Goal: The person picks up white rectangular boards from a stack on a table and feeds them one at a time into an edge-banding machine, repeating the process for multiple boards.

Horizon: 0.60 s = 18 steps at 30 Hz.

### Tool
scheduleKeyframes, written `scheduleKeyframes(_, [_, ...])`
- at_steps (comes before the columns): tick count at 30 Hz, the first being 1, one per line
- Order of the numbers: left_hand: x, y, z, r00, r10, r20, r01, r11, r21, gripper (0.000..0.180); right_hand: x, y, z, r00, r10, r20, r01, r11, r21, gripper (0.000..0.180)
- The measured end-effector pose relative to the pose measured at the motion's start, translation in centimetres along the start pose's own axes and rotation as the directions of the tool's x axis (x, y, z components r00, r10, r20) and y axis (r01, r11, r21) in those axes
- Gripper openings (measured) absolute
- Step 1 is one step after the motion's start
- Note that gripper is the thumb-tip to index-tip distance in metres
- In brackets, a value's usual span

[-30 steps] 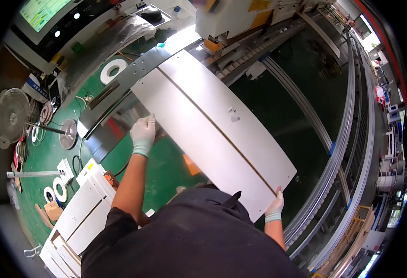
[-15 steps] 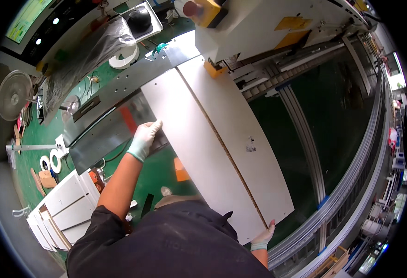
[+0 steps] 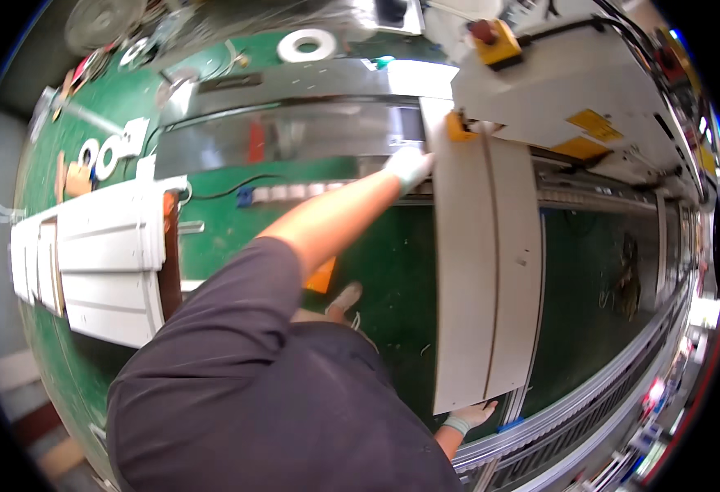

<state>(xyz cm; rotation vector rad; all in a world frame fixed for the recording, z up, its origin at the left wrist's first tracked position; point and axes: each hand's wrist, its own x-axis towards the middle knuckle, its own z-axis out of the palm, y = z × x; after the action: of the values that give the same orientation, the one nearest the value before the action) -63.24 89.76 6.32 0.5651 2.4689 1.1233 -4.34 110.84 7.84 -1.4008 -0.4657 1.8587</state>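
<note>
A long white board (image 3: pixel 463 271) with a narrow brown groove along its length lies across the machine's rails. Its far end is beneath the machine's yellow-tipped part. My left hand (image 3: pixel 409 166), in a pale glove, is closed at the board's left edge near the far end; motion blurs its fingers. At the near end, my right hand (image 3: pixel 472 416), also gloved, rests against the board's short edge. Its fingers are stretched out, with the palm partly turned up.
A grey metal bed (image 3: pixel 319 135) stands left of the board's far end. White boards (image 3: pixel 109 254) are stacked at left. The machine body (image 3: pixel 557 90) carries a red button on a yellow box (image 3: pixel 498 45). Metal rails (image 3: pixel 589 394) curve along the right. Tape rolls (image 3: pixel 306 46) lie far off.
The board has swung from a slant to nearly straight ahead, while the view has turned too. My left arm reaches farther forward. My right hand has shifted from the near corner to below the near edge.
</note>
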Motion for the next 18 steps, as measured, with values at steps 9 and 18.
scheduleKeyframes(9, [-21.0,-5.2,-4.7,0.723,0.672,-0.162,-0.535,0.693,0.484,0.058,-0.8,2.6,-1.3,0.966,-0.206,0.158,0.260,0.760,-0.596,0.065])
scheduleKeyframes(18, [-47.2,-38.0,-25.2,0.536,-0.472,-0.700,0.762,0.628,0.160,0.042,-18.1,26.1,9.4,0.779,0.543,0.312,-0.024,0.524,-0.852,0.078])
